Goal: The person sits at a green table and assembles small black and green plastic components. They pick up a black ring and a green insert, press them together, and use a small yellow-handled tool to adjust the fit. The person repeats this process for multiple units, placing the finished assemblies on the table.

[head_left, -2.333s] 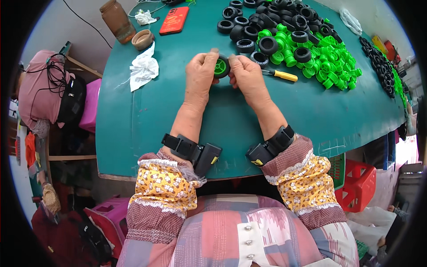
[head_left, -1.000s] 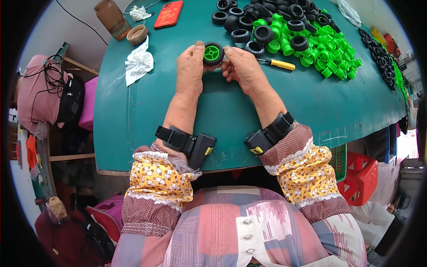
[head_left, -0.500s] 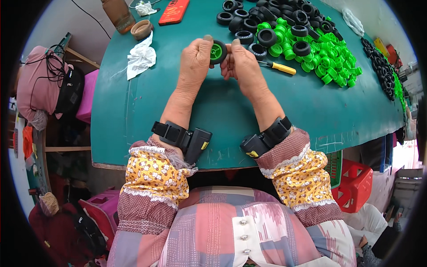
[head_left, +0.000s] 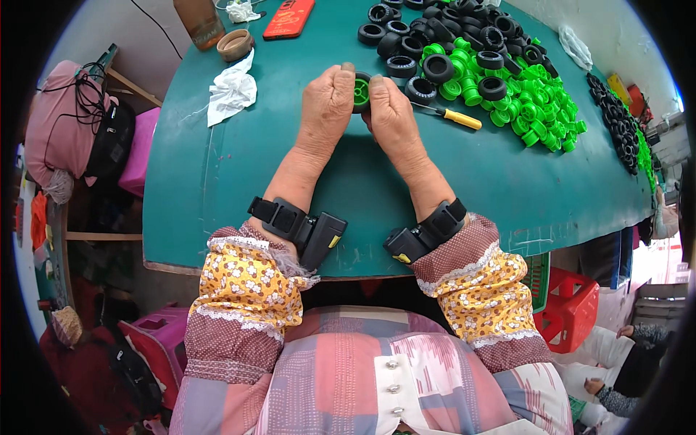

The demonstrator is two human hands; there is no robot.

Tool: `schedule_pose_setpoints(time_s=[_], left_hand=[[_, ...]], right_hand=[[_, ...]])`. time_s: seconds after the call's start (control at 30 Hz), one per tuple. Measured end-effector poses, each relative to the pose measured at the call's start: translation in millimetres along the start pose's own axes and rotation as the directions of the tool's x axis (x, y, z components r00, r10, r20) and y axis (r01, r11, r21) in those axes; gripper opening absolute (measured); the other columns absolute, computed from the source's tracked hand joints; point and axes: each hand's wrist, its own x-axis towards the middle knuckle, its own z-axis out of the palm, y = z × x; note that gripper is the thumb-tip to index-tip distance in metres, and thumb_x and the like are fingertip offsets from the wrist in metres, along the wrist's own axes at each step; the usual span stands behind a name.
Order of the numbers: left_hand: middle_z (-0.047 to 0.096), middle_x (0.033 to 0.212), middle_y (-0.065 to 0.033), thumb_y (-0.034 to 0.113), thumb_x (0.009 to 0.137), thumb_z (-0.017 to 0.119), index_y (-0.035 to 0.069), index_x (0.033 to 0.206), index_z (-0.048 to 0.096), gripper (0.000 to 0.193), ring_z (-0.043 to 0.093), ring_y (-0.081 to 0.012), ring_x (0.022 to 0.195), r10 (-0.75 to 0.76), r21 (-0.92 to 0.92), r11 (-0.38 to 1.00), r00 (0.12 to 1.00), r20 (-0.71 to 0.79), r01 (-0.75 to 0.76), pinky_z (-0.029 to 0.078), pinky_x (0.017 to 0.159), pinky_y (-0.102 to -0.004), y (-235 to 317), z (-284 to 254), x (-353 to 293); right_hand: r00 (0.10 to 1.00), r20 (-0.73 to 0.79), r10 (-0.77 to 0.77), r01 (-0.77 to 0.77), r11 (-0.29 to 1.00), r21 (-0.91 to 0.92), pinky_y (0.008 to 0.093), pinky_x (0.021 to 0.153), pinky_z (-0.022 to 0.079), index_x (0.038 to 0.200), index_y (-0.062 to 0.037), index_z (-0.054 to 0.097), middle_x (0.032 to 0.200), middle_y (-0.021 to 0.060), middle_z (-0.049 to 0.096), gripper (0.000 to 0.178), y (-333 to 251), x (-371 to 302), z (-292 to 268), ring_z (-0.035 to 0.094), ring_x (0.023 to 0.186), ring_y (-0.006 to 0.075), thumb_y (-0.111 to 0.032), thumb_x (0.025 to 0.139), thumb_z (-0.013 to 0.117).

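Between my two hands, just above the green table [head_left: 239,174], is a small toy wheel [head_left: 361,92], a black tyre around a green spoked hub. My left hand [head_left: 328,105] grips its left side with the thumb on top. On the other side my right hand [head_left: 391,109] is closed on the tyre's edge, its fingertips mostly hidden behind. A screwdriver [head_left: 460,119] with a yellow handle lies to the right of my right hand. Beyond it spreads a heap of loose green hubs [head_left: 533,101], with black tyres [head_left: 438,68] piled behind and partly on it.
A crumpled tissue [head_left: 232,93], a brown bottle [head_left: 199,23], its round lid [head_left: 235,45] and a red phone [head_left: 288,19] lie at the far left. More tyres [head_left: 616,119] line the right edge. Below it stands a red stool [head_left: 569,308]; another person's hand [head_left: 594,386] shows at lower right.
My right hand has moved in against the wheel, its fingers now closed round the edge. The wheel has shifted slightly right and is more covered by my hands.
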Motion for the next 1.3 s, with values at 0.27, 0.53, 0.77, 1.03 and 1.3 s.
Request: schedule_pose_setpoints(time_s=[0.27, 0.53, 0.77, 1.03, 1.3], left_hand=[[0.055, 0.066, -0.0122, 0.026, 0.092, 0.041, -0.001, 0.083, 0.058, 0.033, 0.051, -0.0223, 0.059, 0.214, 0.09, 0.973, 0.976, -0.029, -0.21, 0.042, 0.054, -0.0312, 0, 5, -4], [0.056, 0.067, -0.0052, 0.037, 0.094, 0.042, -0.001, 0.091, 0.058, 0.041, 0.05, -0.0107, 0.051, -0.275, -0.49, 0.815, 0.951, 0.144, 0.31, 0.041, 0.049, -0.023, 4, -5, -1], [0.058, 0.067, -0.0077, 0.036, 0.093, 0.046, 0.0, 0.087, 0.058, 0.038, 0.053, -0.0116, 0.052, -0.327, -0.408, 0.795, 0.884, 0.336, 0.449, 0.043, 0.048, -0.0231, 2, -10, 3], [0.06, 0.068, -0.0085, 0.031, 0.092, 0.049, 0.0, 0.086, 0.058, 0.033, 0.057, -0.0129, 0.053, -0.165, -0.282, 0.924, 0.935, 0.314, 0.258, 0.047, 0.051, -0.0235, 0, -6, 0], [0.06, 0.066, -0.0083, 0.03, 0.093, 0.046, 0.0, 0.087, 0.059, 0.033, 0.057, -0.013, 0.053, -0.175, -0.347, 0.891, 0.928, 0.329, 0.291, 0.047, 0.052, -0.0244, -3, -8, 0]], right_hand=[[0.99, -0.127, 0.068, -0.053, 0.992, 0.117, 0.0364, 0.059, 0.042, 0.082, 0.0034, 0.052, 0.067, 0.0163, 0.054, 0.041, 0, -2, 4, 0.053, 0.062, 0.0239, -0.033, 0.094, 0.039], [0.965, 0.099, 0.244, -0.263, 0.877, 0.401, 0.0225, 0.038, 0.034, 0.077, -0.0078, 0.048, 0.055, 0.0006, 0.044, 0.04, -14, -1, -10, 0.041, 0.044, 0.0085, -0.04, 0.096, 0.035], [0.985, 0.029, 0.171, -0.171, 0.929, 0.327, 0.0218, 0.038, 0.033, 0.079, -0.007, 0.048, 0.055, 0.0006, 0.044, 0.04, -8, 2, -14, 0.041, 0.045, 0.0075, -0.041, 0.096, 0.034], [0.989, -0.141, 0.041, -0.029, 0.996, 0.09, 0.0298, 0.05, 0.038, 0.078, 0.0, 0.05, 0.058, 0.0065, 0.05, 0.041, 5, 7, -9, 0.045, 0.053, 0.0123, -0.037, 0.094, 0.041], [0.996, -0.084, 0.024, -0.016, 0.995, 0.098, 0.0314, 0.054, 0.041, 0.079, -0.0002, 0.051, 0.06, 0.009, 0.052, 0.037, -2, 5, -13, 0.048, 0.056, 0.0151, -0.033, 0.094, 0.042]])
